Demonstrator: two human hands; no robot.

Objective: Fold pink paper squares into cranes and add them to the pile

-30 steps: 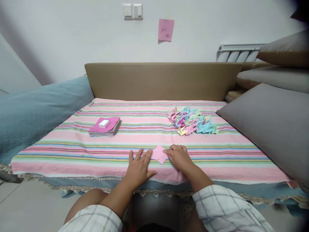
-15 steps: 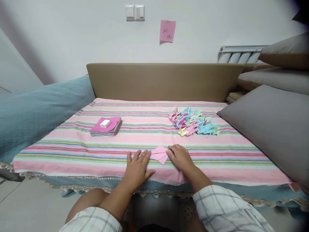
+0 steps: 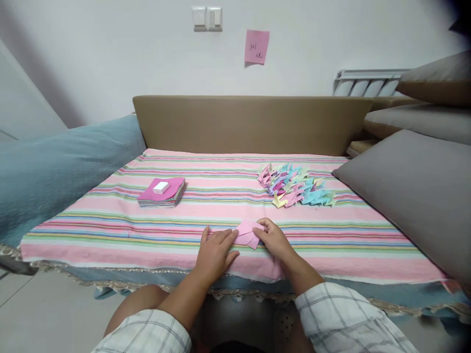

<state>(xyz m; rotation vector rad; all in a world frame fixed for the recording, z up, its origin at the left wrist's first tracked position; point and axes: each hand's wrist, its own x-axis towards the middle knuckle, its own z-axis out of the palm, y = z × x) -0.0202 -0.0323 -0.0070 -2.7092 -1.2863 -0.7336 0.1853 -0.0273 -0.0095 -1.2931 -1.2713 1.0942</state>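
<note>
A folded piece of pink origami paper [image 3: 246,233] lies on the striped cloth between my hands, near the front edge. My left hand [image 3: 217,251] rests on its left end, fingers stretched out and thumb apart. At the right end, my right hand [image 3: 274,240] pinches the paper between thumb and index finger. Part of each end is hidden under my fingers. Beyond my right hand sits a cluster of folded paper cranes [image 3: 292,185] in pink, blue, yellow, green and purple.
A stack of square coloured paper [image 3: 172,198] with a small white block [image 3: 161,187] on top stands at the left. Grey cushions [image 3: 408,181] pile up at the right. The striped cloth [image 3: 110,220] covers the seat; a brown backrest [image 3: 250,125] rises behind.
The pink paper has shifted slightly to the right and turned a little. My left hand has slid right along it, and my right thumb and finger have closed on its right end.
</note>
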